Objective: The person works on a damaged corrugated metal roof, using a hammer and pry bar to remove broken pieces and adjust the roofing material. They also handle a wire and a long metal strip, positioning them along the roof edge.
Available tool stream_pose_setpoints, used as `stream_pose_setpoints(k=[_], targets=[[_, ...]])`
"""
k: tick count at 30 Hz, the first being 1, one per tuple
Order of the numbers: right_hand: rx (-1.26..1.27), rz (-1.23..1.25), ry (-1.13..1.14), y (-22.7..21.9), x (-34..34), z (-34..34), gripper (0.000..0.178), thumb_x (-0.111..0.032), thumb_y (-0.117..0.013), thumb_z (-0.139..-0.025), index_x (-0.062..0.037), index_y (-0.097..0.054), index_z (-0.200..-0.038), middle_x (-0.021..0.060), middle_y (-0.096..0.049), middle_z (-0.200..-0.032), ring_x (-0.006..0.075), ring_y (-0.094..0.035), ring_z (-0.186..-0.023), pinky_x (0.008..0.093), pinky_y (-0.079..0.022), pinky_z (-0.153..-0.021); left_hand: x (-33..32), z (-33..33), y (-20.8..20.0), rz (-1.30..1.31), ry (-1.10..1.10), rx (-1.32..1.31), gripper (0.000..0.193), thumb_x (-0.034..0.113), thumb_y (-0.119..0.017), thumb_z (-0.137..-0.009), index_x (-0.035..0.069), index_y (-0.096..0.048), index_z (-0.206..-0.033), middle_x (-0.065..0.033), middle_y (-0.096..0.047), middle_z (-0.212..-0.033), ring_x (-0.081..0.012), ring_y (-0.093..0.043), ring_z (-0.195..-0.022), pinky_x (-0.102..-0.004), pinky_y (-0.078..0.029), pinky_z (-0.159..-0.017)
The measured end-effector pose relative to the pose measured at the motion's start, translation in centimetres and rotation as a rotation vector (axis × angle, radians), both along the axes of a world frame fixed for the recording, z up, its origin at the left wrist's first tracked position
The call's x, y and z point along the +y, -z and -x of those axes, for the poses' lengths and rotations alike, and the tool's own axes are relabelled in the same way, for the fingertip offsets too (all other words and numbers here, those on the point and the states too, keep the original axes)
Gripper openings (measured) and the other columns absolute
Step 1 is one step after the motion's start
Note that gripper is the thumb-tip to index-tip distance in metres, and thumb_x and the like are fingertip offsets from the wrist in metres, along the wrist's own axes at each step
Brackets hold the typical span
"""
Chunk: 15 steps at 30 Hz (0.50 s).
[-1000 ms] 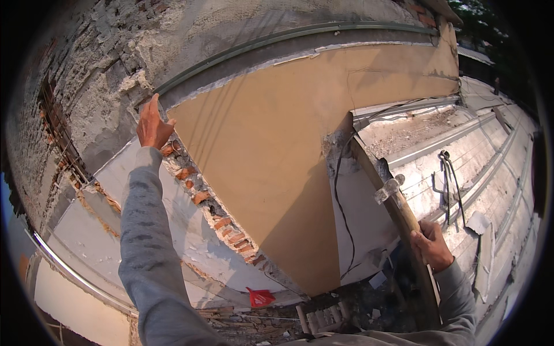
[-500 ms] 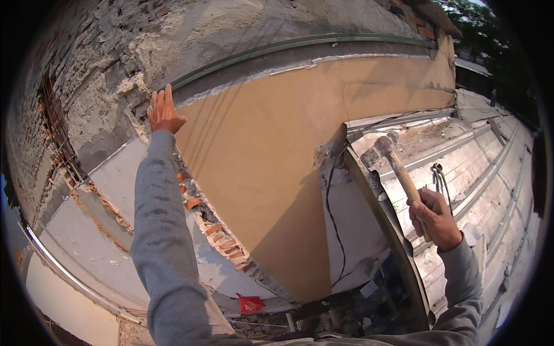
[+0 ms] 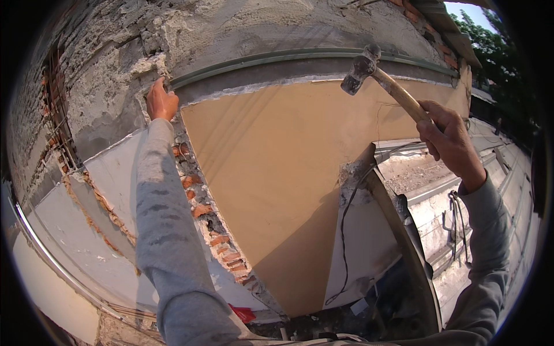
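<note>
My right hand [image 3: 449, 138] grips the wooden handle of a hammer [image 3: 398, 92], raised in front of the tan wall panel [image 3: 271, 150]. The hammer's worn steel head points up and left, apart from the wall. At the left end of a long grey-green metal strip [image 3: 271, 59], my left hand [image 3: 162, 102] is against the broken wall edge. Its fingers are drawn together, and what they pinch, if anything, is too small to make out. The strip runs across the wall above the tan panel. Rough plaster [image 3: 115, 75] surrounds the left hand.
Exposed red bricks [image 3: 222, 242] run down beside the panel. A dark cable [image 3: 344, 242] hangs by a metal-edged opening [image 3: 398, 248]. On the right is a sunlit metal roof [image 3: 450, 282] with a hooked tool [image 3: 456, 219] on it. Something red [image 3: 242, 313] lies below.
The right hand has lifted the hammer up, from over the roof to before the strip. The left hand's spread fingers have drawn together near the strip's end. The view has shifted a little.
</note>
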State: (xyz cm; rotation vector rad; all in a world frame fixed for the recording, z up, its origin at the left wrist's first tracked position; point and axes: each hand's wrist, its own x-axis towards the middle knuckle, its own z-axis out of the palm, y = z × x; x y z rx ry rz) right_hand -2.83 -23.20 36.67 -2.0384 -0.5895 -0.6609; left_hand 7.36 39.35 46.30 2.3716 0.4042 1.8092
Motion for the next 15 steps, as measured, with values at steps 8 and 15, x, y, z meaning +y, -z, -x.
stream_pose_setpoints(k=[8,15], targets=[[-0.261,0.308,-0.027,-10.6,10.2,-9.1,0.052,-0.016,-0.060,-0.103,-0.0108,-0.054,-0.155,-0.0007,-0.054,-0.072,0.0039,-0.051,-0.049,0.0257,-0.043,-0.040,-1.3,-1.8,-0.7,-0.536,-0.084,0.082,0.061,0.003,-0.078,-0.076,0.012,-0.061,-0.134,-0.0113,-0.063,-0.124,-0.0347,-0.060,-0.125,-0.0483,-0.048,-0.108],[-0.256,0.482,-0.097,-17.4,14.6,-10.4,0.050,-0.029,-0.051,-0.110,-0.0254,-0.048,-0.160,0.0025,-0.052,-0.075,0.0097,-0.054,-0.070,0.0258,-0.046,-0.064,-1.2,-2.6,-3.5,-0.515,-0.119,0.187,0.037,0.000,-0.076,-0.074,0.007,-0.058,-0.105,-0.0140,-0.065,-0.109,-0.0390,-0.065,-0.112,-0.0520,-0.055,-0.089]])
